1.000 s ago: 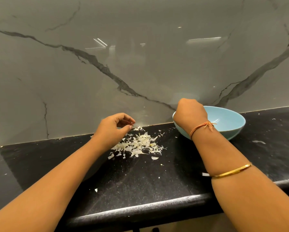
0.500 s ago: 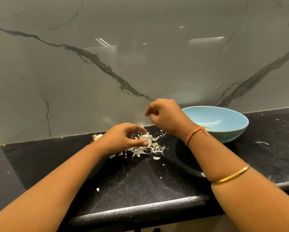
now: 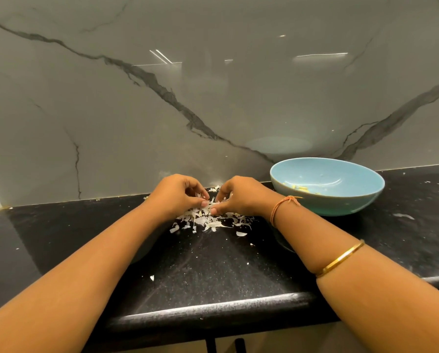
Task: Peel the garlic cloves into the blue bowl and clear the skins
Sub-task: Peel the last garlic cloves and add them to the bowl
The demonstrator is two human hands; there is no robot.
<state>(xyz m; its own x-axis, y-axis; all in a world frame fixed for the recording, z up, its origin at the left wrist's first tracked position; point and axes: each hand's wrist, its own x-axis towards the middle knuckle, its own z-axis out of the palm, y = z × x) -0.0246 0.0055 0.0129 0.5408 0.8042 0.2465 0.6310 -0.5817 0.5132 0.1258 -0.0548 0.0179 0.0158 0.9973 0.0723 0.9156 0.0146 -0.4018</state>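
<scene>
While hands (image 3: 209, 197) meet over garlic skins (image 3: 210, 220), blue bowl (image 3: 326, 187) beside

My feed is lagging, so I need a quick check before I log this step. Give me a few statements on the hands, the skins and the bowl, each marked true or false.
1. Both hands are down at the pile of garlic skins. True: the left hand and the right hand meet over it.
2. The blue bowl is empty. False: pale yellowish pieces lie inside it.
3. The bowl sits to the right of the skins, apart from the pile. True.
4. The skins have been cleared off the black counter. False: the pile and some stray flakes lie on it.
5. The right hand is inside the bowl. False: it is at the pile, left of the bowl.
</scene>
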